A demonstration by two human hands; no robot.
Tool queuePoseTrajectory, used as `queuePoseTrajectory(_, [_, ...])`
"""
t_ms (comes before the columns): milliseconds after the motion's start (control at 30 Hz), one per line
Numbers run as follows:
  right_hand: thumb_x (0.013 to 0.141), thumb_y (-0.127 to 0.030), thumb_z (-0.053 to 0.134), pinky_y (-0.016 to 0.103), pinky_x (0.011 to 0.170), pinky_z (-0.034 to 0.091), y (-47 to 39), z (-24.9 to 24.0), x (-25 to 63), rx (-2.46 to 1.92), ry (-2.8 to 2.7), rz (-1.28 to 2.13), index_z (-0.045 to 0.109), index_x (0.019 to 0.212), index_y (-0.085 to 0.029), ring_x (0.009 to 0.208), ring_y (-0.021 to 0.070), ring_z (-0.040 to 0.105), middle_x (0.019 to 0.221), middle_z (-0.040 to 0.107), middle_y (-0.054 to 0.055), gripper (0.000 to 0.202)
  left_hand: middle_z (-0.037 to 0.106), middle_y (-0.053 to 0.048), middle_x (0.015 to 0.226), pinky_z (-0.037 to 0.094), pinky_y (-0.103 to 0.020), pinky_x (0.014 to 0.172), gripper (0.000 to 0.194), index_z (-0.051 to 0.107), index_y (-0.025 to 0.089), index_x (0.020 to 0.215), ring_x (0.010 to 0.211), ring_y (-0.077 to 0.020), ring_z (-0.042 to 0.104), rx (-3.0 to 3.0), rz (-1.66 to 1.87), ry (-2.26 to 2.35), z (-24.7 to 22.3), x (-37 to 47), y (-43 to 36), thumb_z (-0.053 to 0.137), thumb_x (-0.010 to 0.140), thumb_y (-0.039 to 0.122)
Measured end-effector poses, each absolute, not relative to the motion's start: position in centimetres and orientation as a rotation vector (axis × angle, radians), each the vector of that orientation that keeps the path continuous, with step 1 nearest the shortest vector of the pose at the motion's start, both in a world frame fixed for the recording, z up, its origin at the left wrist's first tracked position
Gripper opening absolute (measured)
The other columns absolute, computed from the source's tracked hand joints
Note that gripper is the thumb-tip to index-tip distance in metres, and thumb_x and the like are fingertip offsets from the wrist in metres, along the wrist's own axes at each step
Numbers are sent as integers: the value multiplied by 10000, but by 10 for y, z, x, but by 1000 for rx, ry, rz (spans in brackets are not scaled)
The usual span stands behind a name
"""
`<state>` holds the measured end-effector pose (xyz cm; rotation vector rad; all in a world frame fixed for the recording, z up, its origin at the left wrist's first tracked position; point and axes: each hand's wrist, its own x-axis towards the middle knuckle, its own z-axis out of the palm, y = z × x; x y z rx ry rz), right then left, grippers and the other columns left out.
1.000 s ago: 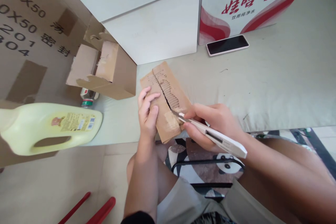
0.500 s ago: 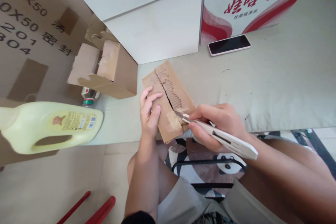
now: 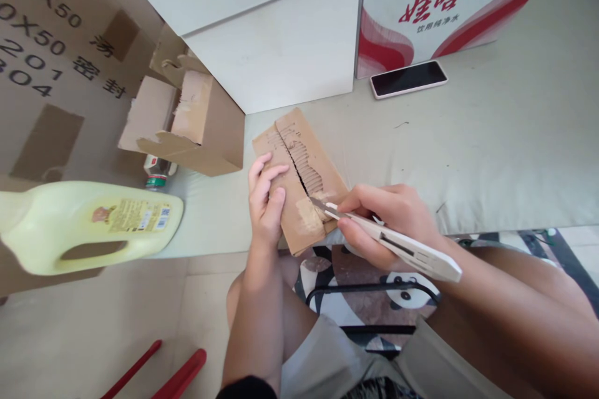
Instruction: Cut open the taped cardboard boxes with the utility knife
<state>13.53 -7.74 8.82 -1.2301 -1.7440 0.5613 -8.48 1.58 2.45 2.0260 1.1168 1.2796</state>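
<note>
A small flat cardboard box (image 3: 304, 149) lies tilted on the pale padded surface, with dark pen strokes on its top and a dark slit along its middle seam. My left hand (image 3: 266, 199) grips its left side, fingers and thumb pressed on the top face. In my right hand (image 3: 393, 218) is a white utility knife (image 3: 412, 255), held between thumb and fingers. The blade is out, and its tip touches the seam at the lower end of the slit, beside a torn, lighter patch of cardboard.
Left of the box stand an opened carton (image 3: 210, 131), a small bottle (image 3: 156, 171) and a pale yellow jug (image 3: 93, 224). Behind are a white box (image 3: 290, 50) and a red-and-white water carton (image 3: 430, 19). A phone (image 3: 409, 80) lies before the carton.
Almost nothing differs. The knife's rear end has shifted very slightly to the right, while its tip stays at the seam. My left hand keeps its place on the box.
</note>
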Motion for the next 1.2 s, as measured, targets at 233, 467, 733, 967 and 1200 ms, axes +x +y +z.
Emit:
queuePoseTrajectory(233, [850, -250, 561, 201, 430, 330, -78, 90, 137, -1260, -1737, 644, 580, 754, -207, 401, 63, 407, 491, 528, -53, 107, 525, -90, 1440, 321, -519, 1242, 425, 709, 257, 1124, 1427, -325, 458, 2031, 1269, 1120, 24, -85, 16, 545, 940, 602])
queuePoseTrajectory(467, [860, -278, 553, 185, 424, 332, -78, 87, 135, -1265, -1733, 650, 586, 763, -201, 394, 57, 423, 493, 542, -59, 129, 532, -95, 1447, 338, -517, 1234, 478, 714, 251, 1114, 1433, -331, 460, 2010, 1250, 1164, 25, -85, 16, 535, 921, 650])
queuePoseTrajectory(733, [870, -268, 545, 168, 442, 340, -77, 86, 138, -1249, -1757, 594, 598, 777, -185, 414, 56, 426, 496, 531, -62, 136, 538, -93, 1431, 340, -506, 1236, 434, 721, 252, 1122, 1420, -320, 473, 2027, 1276, 1128, 25, -85, 16, 551, 935, 604])
queuePoseTrajectory(967, [867, -269, 562, 181, 448, 341, -76, 91, 141, -1253, -1753, 652, 632, 777, -181, 417, 62, 430, 488, 524, -54, 144, 534, -99, 1434, 340, -520, 1237, 481, 715, 247, 1120, 1422, -332, 468, 2041, 1247, 1181, 26, -84, 16, 526, 930, 647])
queuePoseTrajectory(1200, [891, -294, 578, 182, 446, 332, -75, 93, 146, -1271, -1727, 697, 671, 813, -175, 412, 53, 415, 490, 520, -66, 170, 541, -91, 1425, 344, -512, 1236, 411, 720, 256, 1123, 1416, -319, 474, 2038, 1294, 1122, 25, -84, 17, 550, 941, 583])
